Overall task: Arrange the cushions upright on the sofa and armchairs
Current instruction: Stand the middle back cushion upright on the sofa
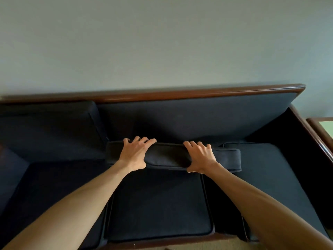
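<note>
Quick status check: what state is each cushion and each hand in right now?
Left back cushion: upright against backrest.
Middle back cushion: lying flat, both hands on it.
Seat cushion: flat in place.
Left hand: closed grip on cushion.
Right hand: closed grip on cushion.

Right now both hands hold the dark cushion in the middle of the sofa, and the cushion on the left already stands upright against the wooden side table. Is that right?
Not quite. In the head view the left cushion stands upright against the sofa's backrest, not the side table, which sits off the sofa's right end. The rest holds: the left hand and right hand both hold the middle cushion.
</note>
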Tool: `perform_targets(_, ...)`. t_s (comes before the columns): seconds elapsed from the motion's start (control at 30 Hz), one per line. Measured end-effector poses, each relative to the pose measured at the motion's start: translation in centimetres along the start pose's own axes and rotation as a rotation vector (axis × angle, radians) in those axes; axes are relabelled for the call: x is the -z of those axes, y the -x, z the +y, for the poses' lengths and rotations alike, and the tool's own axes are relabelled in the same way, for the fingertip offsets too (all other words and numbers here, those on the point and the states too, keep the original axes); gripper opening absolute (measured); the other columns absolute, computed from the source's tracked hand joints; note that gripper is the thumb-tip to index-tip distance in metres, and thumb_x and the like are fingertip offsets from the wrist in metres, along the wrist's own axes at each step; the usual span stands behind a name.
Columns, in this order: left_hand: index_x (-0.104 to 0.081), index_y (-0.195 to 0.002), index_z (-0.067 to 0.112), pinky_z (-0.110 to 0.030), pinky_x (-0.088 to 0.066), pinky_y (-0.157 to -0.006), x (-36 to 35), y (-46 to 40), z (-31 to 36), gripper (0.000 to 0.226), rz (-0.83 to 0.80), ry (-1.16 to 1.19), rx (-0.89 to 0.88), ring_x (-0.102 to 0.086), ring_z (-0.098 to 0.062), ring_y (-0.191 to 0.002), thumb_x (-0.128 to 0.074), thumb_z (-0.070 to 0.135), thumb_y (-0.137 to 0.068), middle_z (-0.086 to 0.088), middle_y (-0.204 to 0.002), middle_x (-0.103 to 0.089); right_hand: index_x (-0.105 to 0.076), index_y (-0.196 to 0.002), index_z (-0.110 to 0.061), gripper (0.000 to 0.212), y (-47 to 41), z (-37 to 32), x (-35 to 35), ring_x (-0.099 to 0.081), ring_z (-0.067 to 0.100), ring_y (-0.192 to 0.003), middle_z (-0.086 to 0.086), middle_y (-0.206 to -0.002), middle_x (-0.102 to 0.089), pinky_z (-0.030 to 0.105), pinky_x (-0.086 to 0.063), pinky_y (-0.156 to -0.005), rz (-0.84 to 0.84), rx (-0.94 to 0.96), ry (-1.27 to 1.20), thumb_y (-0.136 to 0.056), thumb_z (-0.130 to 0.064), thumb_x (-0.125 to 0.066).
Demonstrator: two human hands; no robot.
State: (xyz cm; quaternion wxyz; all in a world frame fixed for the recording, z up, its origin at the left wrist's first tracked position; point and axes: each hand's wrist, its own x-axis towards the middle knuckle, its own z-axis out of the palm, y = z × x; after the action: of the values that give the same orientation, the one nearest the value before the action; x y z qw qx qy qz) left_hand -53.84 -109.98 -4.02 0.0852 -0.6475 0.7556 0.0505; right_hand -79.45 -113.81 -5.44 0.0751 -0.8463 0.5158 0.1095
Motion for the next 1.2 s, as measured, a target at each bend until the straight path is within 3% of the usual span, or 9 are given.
perform_targets(0.1, -0.027, -0.146, 0.036, -0.056, -0.038, -0.099, 1.3, 0.2, -2.2, 0.098, -0.076, 0.046, -0.014, -0.045, -0.022, -0.124, -0.076, 0.020, -0.063, 0.008, -0.136, -0.049, -0.030, -0.144, -0.024, 0.101, -0.5, -0.8, 1.3, -0.053, 0.026, -0.115, -0.001, -0.129, -0.053, 0.047, -0.044, -0.093, -0.009, 0.038, -0.053, -0.060, -0.051, -0.080)
perform_targets(0.23, -0.023, -0.148, 0.033, -0.058, -0.036, -0.101, 0.6, 0.9, -4.6, 0.106, -0.224, 0.125, 0.015, -0.041, -0.024, -0.126, -0.080, 0.019, -0.059, 0.006, -0.139, -0.043, -0.023, -0.151, -0.027, 0.106, -1.5, -1.5, 0.6, -0.043, 0.024, -0.130, -0.002, -0.144, -0.044, 0.047, -0.030, -0.110, 0.021, 0.148, -0.107, -0.063, -0.057, -0.073)
perform_targets(0.33, -0.019, -0.148, 0.035, -0.056, -0.033, -0.104, 0.0, 0.7, -5.8, 0.109, -0.211, 0.152, -0.012, -0.039, -0.023, -0.129, -0.079, 0.021, -0.059, 0.006, -0.144, -0.039, -0.014, -0.154, -0.028, 0.120, -2.1, -1.0, 0.7, -0.030, 0.025, -0.141, 0.001, -0.153, -0.032, 0.051, -0.021, -0.114, 0.032, 0.121, -0.053, -0.058, -0.066, -0.073)
perform_targets(0.43, -0.010, -0.151, 0.033, -0.060, -0.031, -0.106, -0.3, -0.6, -5.9, 0.118, -0.197, 0.126, -0.058, -0.035, -0.025, -0.134, -0.082, 0.029, -0.057, 0.003, -0.148, -0.033, 0.000, -0.155, -0.029, 0.136, -2.8, -0.1, 0.8, -0.025, 0.031, -0.143, 0.008, -0.156, -0.024, 0.056, -0.021, -0.114, -0.031, 0.057, 0.038, -0.051, -0.062, -0.081)
perform_targets(0.53, -0.005, -0.151, 0.030, -0.062, -0.028, -0.107, -1.5, -1.5, -5.6, 0.127, -0.158, 0.026, -0.027, -0.034, -0.030, -0.134, -0.086, 0.039, -0.054, -0.004, -0.146, -0.032, -0.008, -0.153, -0.028, 0.128, -4.3, 0.1, 0.9, -0.039, 0.028, -0.129, 0.005, -0.142, -0.037, 0.051, -0.027, -0.112, -0.062, 0.037, 0.059, -0.052, -0.053, -0.084)
perform_targets(0.73, -0.019, -0.146, 0.028, -0.057, -0.036, -0.098, 0.3, -6.1, -7.9, 0.110, -0.170, 0.063, 0.002, -0.044, -0.028, -0.123, -0.080, 0.030, -0.056, -0.001, -0.138, -0.042, -0.024, -0.143, -0.031, 0.107, -9.2, 1.0, 3.2, -0.046, 0.023, -0.118, -0.002, -0.128, -0.046, 0.049, -0.036, -0.100, -0.093, 0.046, 0.035, -0.054, -0.051, -0.080)
perform_targets(0.97, -0.024, -0.146, 0.034, -0.060, -0.038, -0.094, 4.0, -10.2, -13.1, 0.101, -0.178, 0.048, 0.008, -0.046, -0.029, -0.120, -0.076, 0.026, -0.060, 0.003, -0.135, -0.046, -0.028, -0.142, -0.028, 0.099, -14.5, -0.4, 6.2, -0.046, 0.022, -0.120, -0.003, -0.128, -0.049, 0.053, -0.037, -0.094, -0.073, 0.083, -0.002, -0.059, -0.051, -0.077)
perform_targets(1.2, -0.025, -0.147, 0.035, -0.061, -0.037, -0.097, 3.2, -11.0, -15.2, 0.095, -0.200, 0.067, 0.066, -0.045, -0.030, -0.121, -0.074, 0.021, -0.066, 0.002, -0.134, -0.045, -0.024, -0.146, -0.028, 0.101, -17.5, -1.9, 5.4, -0.042, 0.024, -0.125, -0.001, -0.133, -0.046, 0.054, -0.037, -0.097, -0.106, 0.077, -0.016, -0.062, -0.045, -0.078)
